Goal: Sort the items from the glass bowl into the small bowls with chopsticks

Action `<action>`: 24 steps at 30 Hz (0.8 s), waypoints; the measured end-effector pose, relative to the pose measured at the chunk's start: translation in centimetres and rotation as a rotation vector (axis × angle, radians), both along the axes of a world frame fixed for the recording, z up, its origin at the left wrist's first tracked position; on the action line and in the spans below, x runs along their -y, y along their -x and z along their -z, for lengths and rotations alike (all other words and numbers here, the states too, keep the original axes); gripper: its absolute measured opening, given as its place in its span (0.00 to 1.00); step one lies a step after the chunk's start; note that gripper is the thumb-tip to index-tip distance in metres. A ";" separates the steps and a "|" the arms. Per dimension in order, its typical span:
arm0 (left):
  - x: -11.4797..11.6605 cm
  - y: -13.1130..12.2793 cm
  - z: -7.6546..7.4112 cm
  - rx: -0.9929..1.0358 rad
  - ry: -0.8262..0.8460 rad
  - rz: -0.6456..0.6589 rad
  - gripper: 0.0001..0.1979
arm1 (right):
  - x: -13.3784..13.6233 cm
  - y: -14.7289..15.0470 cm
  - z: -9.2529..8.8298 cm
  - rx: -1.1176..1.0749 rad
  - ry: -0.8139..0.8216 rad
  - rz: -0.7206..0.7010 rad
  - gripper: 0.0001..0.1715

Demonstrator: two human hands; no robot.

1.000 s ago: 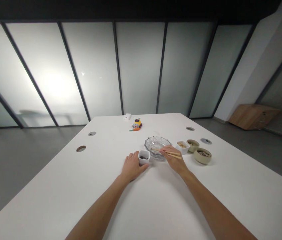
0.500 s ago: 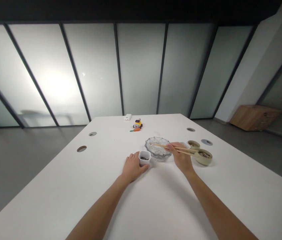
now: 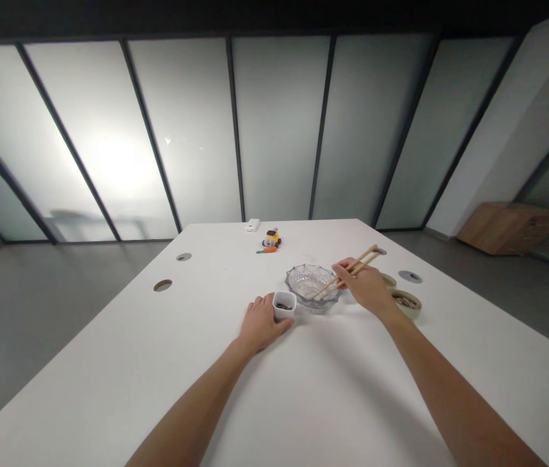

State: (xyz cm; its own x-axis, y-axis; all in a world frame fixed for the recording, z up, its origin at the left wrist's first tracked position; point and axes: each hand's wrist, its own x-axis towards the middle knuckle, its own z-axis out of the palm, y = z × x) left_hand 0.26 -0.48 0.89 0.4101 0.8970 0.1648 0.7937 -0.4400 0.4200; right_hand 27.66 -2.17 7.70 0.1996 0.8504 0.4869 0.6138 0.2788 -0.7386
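Note:
My left hand [image 3: 259, 325] curls round the left side of a small white square cup [image 3: 284, 312], with the thumb along its near side. Dark small bits lie in the cup. Just beyond it stands a clear scalloped glass bowl [image 3: 296, 277]. Gripped in my right hand [image 3: 365, 285] is a pair of wooden chopsticks [image 3: 329, 287], tips pointing down into the bowl. Whether the tips pinch anything is too small to tell. To the right of that hand, a pale green bowl [image 3: 413, 312] holds brownish pieces, and a second green bowl [image 3: 389, 280] is partly hidden behind the hand.
Farther back on the white table [image 3: 158, 363] are a yellow toy car [image 3: 271, 239], a toy carrot [image 3: 268, 250] and a white box-like object [image 3: 252, 225]. Round holes pierce the tabletop, one at the left [image 3: 163, 285]. A wooden cabinet [image 3: 508, 227] stands beyond it at the right.
My right hand has shifted right and turned the chopsticks steeper. Their tips moved from the bowl's far left to its near right part. My left hand stays at the cup.

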 end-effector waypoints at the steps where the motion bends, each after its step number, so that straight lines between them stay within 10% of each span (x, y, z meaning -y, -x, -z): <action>1: 0.0 0.0 0.1 0.000 -0.003 -0.002 0.24 | -0.5 0.0 0.0 0.045 0.042 -0.043 0.17; 16: -0.1 -0.2 0.3 -0.005 -0.011 -0.002 0.23 | 0.4 0.1 4.2 0.128 -0.256 0.055 0.28; 24: -0.2 -0.2 0.5 -0.004 -0.019 0.010 0.25 | -0.2 2.7 5.2 0.026 -0.155 -0.162 0.25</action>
